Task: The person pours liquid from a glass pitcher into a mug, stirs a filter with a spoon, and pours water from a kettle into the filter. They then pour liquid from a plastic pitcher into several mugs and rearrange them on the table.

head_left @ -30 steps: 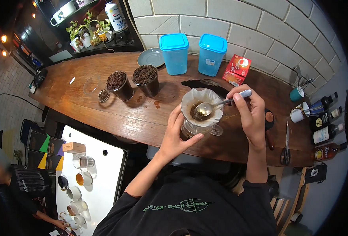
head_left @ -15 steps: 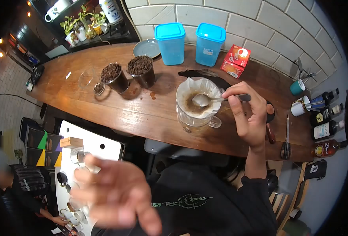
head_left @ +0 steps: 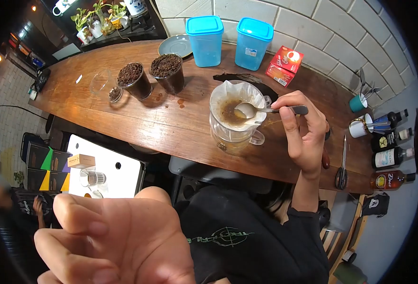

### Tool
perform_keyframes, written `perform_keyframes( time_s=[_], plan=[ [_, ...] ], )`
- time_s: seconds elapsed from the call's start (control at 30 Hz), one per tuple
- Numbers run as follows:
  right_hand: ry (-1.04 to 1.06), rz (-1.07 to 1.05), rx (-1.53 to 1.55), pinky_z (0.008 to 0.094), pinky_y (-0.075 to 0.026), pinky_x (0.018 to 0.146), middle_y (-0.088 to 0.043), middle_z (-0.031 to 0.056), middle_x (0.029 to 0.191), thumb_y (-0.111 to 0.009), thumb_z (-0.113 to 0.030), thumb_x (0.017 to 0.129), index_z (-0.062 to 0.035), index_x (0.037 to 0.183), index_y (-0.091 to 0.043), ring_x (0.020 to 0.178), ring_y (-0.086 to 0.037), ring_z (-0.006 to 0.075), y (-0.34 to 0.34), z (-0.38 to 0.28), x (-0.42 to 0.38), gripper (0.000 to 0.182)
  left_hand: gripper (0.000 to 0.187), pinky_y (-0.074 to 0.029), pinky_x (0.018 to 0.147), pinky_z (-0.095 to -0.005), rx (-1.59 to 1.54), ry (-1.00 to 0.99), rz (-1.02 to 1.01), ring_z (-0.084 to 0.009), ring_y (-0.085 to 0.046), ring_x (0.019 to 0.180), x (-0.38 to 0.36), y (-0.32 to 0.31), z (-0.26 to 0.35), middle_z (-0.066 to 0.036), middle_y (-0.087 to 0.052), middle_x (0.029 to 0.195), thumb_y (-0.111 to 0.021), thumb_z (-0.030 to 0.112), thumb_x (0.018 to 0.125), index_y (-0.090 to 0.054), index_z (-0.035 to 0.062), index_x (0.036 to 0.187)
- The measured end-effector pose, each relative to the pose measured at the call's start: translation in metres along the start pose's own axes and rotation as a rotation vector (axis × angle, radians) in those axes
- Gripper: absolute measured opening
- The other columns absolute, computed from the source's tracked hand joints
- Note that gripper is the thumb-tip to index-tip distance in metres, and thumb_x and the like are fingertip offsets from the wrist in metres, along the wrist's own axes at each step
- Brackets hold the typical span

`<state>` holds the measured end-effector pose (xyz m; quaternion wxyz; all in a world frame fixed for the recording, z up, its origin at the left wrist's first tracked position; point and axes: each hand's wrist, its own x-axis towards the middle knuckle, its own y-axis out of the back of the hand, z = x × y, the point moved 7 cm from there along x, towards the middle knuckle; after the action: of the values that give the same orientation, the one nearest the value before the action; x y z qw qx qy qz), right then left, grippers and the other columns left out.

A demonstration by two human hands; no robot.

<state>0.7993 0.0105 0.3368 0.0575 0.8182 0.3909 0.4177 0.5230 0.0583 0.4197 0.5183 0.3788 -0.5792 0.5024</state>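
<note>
My right hand pinches the dark handle of a spoon. Its bowl rests in brownish liquid inside a white paper filter. The filter lines a clear dripper on top of a glass server with a handle on its right side. My left hand is raised close to the camera at the lower left, palm up. Its fingers are loosely bent and apart, with nothing in them. Two glasses heaped with dark coffee grounds, one nearer and one behind, stand left of the dripper.
Two blue lidded containers and a red box stand along the tiled wall. Scissors and several bottles are on the right. A grey plate lies behind the glasses. Another person is at the lower left, near a white table.
My left hand has come nearer the camera, its fingers more bent. The spoon has shifted slightly in the filter, still in my right hand. The other person's hand has risen from the white table.
</note>
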Motion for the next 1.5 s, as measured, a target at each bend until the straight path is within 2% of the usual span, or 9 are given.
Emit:
perform_keyframes(
  time_s=[0.27, 0.43, 0.5, 0.63, 0.93, 1.0, 1.07, 1.2, 1.5],
  plan=[
    [-0.027, -0.017, 0.01, 0.0279, -0.047, 0.078, -0.065, 0.0093, 0.086, -0.058, -0.005, 0.093, 0.0016, 0.091, -0.064, 0.081, -0.062, 0.0168, 0.001, 0.001, 0.0, 0.01, 0.027, -0.028, 0.078, -0.0324, 0.138, 0.127, 0.017, -0.0124, -0.033, 0.087, -0.003, -0.012, 0.003, 0.007, -0.031, 0.087, -0.076, 0.023, 0.083, -0.05, 0.0205, 0.081],
    [0.024, -0.003, 0.033, 0.0281, -0.048, 0.073, -0.067, 0.0101, 0.087, -0.06, -0.003, 0.092, 0.0006, 0.092, -0.064, 0.079, -0.064, 0.0189, 0.002, 0.002, -0.001, 0.005, 0.023, -0.028, 0.079, -0.0323, -0.018, 0.038, 0.033, -0.0116, -0.035, 0.092, 0.006, -0.002, 0.007, 0.009, -0.034, 0.088, -0.079, 0.023, 0.083, -0.056, 0.0225, 0.087],
    [0.019, -0.012, 0.038, 0.0281, -0.048, 0.073, -0.067, 0.0102, 0.087, -0.06, -0.003, 0.092, 0.0007, 0.093, -0.064, 0.079, -0.064, 0.019, 0.002, 0.002, -0.001, 0.005, 0.047, -0.031, 0.095, -0.0391, 0.226, 0.156, -0.363, -0.0136, -0.041, 0.11, 0.01, -0.001, 0.01, 0.015, -0.045, 0.109, -0.081, 0.042, 0.08, -0.059, 0.0399, 0.122],
    [0.018, -0.003, 0.052, 0.0277, -0.048, 0.074, -0.067, 0.0102, 0.087, -0.061, -0.003, 0.092, 0.0008, 0.093, -0.064, 0.079, -0.063, 0.0188, 0.004, 0.0, 0.0, 0.005, 0.062, -0.044, 0.101, -0.0462, -0.302, 0.052, -0.404, -0.0231, -0.045, 0.115, 0.014, -0.009, 0.005, 0.003, -0.044, 0.112, -0.074, 0.052, 0.081, -0.052, 0.0307, 0.135],
    [0.023, -0.023, 0.074, 0.0271, -0.048, 0.073, -0.065, 0.0093, 0.088, -0.06, -0.001, 0.092, 0.0009, 0.094, -0.064, 0.079, -0.062, 0.0171, 0.002, 0.0, 0.001, 0.005, 0.066, -0.042, 0.105, -0.0523, -0.255, 0.15, -0.428, -0.0229, -0.044, 0.121, 0.01, -0.019, 0.009, 0.002, -0.044, 0.124, -0.074, 0.05, 0.084, -0.046, 0.031, 0.141],
    [0.015, -0.008, 0.089, 0.0273, -0.048, 0.073, -0.065, 0.0092, 0.088, -0.061, -0.001, 0.092, 0.0007, 0.095, -0.063, 0.078, -0.062, 0.017, 0.003, -0.001, 0.001, 0.004, 0.045, -0.037, 0.101, -0.0382, -0.061, 0.08, -0.131, -0.0182, -0.045, 0.11, -0.016, -0.018, -0.007, 0.003, -0.047, 0.112, -0.078, 0.033, 0.084, -0.056, 0.025, 0.122],
    [0.016, 0.011, 0.106, 0.0274, -0.048, 0.073, -0.065, 0.009, 0.089, -0.061, -0.001, 0.093, 0.0005, 0.095, -0.063, 0.078, -0.062, 0.0169, 0.006, -0.003, 0.001, 0.004, 0.057, -0.042, 0.073, -0.0318, 0.032, 0.004, -0.059, -0.017, -0.045, 0.083, -0.047, -0.027, -0.037, -0.001, -0.043, 0.098, -0.088, 0.032, 0.072, -0.051, 0.0184, 0.113],
    [-0.001, 0.006, 0.096, 0.0304, -0.048, 0.074, -0.065, 0.0098, 0.089, -0.063, -0.002, 0.092, -0.0006, 0.095, -0.063, 0.08, -0.062, 0.0217, 0.007, 0.001, 0.0, 0.004, 0.079, -0.039, 0.096, -0.0375, -0.036, 0.581, -0.244, -0.0237, -0.046, 0.111, -0.154, -0.037, -0.1, -0.015, -0.042, 0.123, -0.083, 0.039, 0.077, -0.037, 0.0042, 0.131],
    [0.128, -0.013, -0.026, 0.0365, -0.047, 0.07, -0.063, 0.0126, 0.085, -0.062, -0.001, 0.09, -0.0007, 0.092, -0.063, 0.077, -0.059, 0.0299, -0.008, -0.001, 0.006, 0.002, 0.105, -0.031, 0.111, -0.0471, -0.009, 0.805, -0.574, -0.0358, -0.038, 0.136, -0.225, -0.071, -0.116, -0.021, -0.034, 0.149, -0.086, 0.043, 0.07, -0.029, 0.0004, 0.147]
  ],
)
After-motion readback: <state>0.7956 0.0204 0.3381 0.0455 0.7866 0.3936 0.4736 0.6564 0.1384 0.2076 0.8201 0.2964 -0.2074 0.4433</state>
